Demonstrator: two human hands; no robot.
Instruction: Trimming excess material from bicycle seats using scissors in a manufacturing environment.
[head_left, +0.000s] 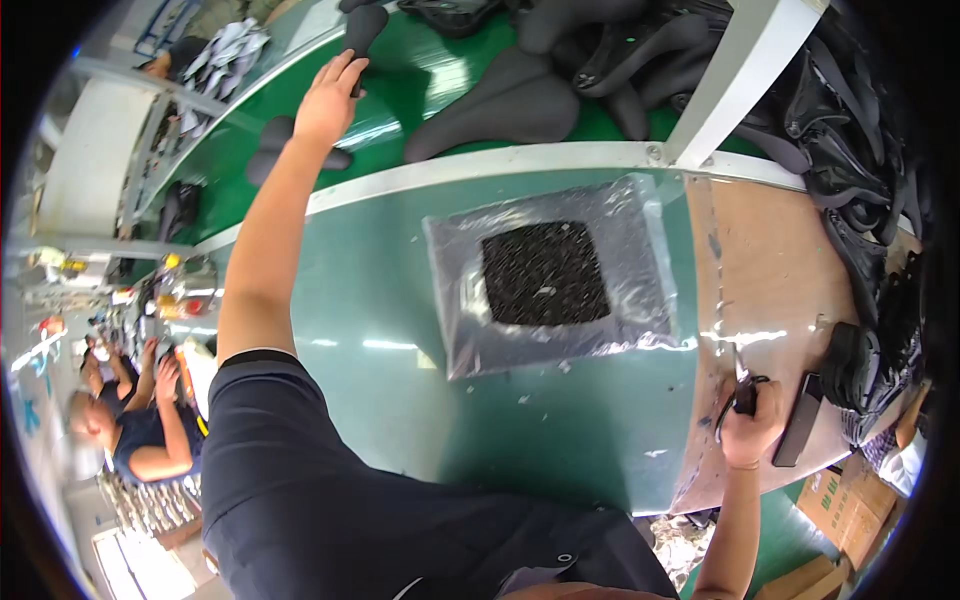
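Desk: wide teal-green desk (400,400) w/ pale metal rim along far edge; bare tan wooden board section (770,270) at its right end.
Conveyor: glossy green belt (400,90) beyond the rim, carrying dark grey moulded bike saddles (510,105); more black saddles piled top right, partly behind a white slanted post (735,70).
Bag: clear crinkled plastic bag (560,275) lying flat mid-desk, w/ a black square mesh-textured pad (545,272) inside; well apart from both hands.
Left arm: stretched far fwd-left over the rim onto the belt; dark short sleeve at shoulder.
Left hand: left hand (328,98) w/ fingers extended, tips at a small dark grey saddle piece (362,30) on the belt; looks like touching, grip spread, not closed round it. Another dark saddle piece (275,135) sits just under the wrist.
Right hand: right hand (748,425) at desk's near right edge on the wood section, grip pressed together round a small black-handled tool (742,395); tool type unclear, prob. scissors.
Near right hand: flat black rectangular bar (800,420) just beside it on the wood; black bundled items (870,370) further right.
Background: other people seated at lower left; cardboard boxes (850,505) lower right.
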